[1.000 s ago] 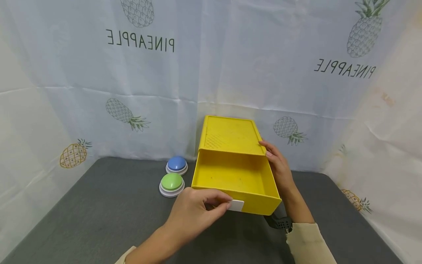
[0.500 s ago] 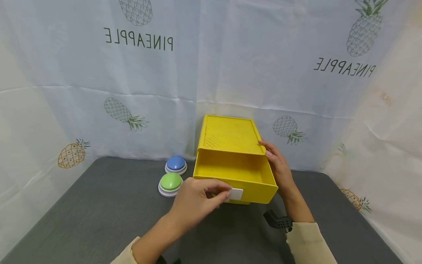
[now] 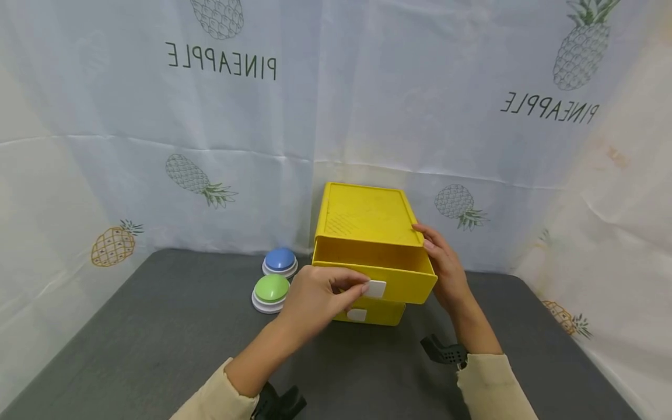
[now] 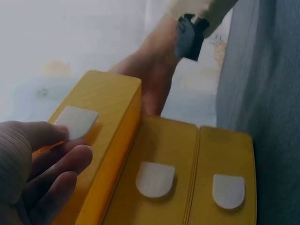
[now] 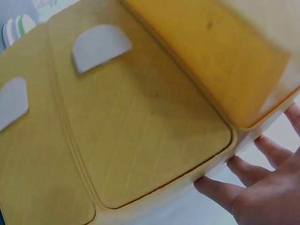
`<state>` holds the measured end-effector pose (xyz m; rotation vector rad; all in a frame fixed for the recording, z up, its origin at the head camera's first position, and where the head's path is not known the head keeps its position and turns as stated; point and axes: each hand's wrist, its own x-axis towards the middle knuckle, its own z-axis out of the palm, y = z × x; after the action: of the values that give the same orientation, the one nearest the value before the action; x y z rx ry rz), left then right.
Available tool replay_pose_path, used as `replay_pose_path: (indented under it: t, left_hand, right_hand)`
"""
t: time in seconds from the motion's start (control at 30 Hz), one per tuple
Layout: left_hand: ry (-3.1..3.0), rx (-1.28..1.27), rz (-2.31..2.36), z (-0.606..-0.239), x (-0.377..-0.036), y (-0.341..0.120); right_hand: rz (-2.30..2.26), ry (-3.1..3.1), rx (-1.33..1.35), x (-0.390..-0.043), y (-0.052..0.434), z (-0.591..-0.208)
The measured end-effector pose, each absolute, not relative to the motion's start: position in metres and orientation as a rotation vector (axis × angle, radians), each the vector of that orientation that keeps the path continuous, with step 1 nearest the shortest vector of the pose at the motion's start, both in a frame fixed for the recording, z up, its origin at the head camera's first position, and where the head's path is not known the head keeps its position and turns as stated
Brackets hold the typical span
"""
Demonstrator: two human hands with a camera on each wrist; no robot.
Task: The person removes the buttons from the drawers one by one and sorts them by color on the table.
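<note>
Both hands work the yellow drawer unit [image 3: 367, 233], which stands on the grey bench [image 3: 157, 338] against the pineapple-print curtain [image 3: 210, 116]. Left hand [image 3: 315, 300] has thumb and fingers curled to pinch the white tab [image 3: 375, 288] on the front of the top drawer [image 3: 385, 274], which sticks out only partly from the unit; gripping the tab gives it the one purchase the flat front offers. Right hand [image 3: 446, 268] lies with fingers nearly straight and spread against the unit's right side at its top corner, holding nothing, apparently bracing the light cabinet so it stays put while the drawer slides. Lower drawers [image 4: 187, 178] sit flush, their own white tabs untouched. Just left of the unit sit a blue button [image 3: 280, 260] and a green button [image 3: 271, 290], close together and clear of the drawer's path
</note>
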<state>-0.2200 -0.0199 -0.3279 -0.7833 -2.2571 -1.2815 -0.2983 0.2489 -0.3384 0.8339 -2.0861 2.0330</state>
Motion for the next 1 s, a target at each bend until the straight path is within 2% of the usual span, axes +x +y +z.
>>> replay_pose_path:
  t: [0.43, 0.73, 1.0]
  left_hand:
    - [-2.243, -0.778, -1.267, -0.327, -0.24, -0.02]
    - [-2.234, -0.751, -1.201, -0.329, -0.257, -0.018]
    - [-2.228, -0.724, -1.175, -0.329, -0.268, -0.016]
  right_hand:
    - [2.093, -2.109, 0.797, -0.298, 0.249, -0.338]
    - [2.028, -2.055, 0.935, -0.296, 0.248, -0.34]
    - [1.968, -2.123, 0.763, -0.295, 0.244, -0.338]
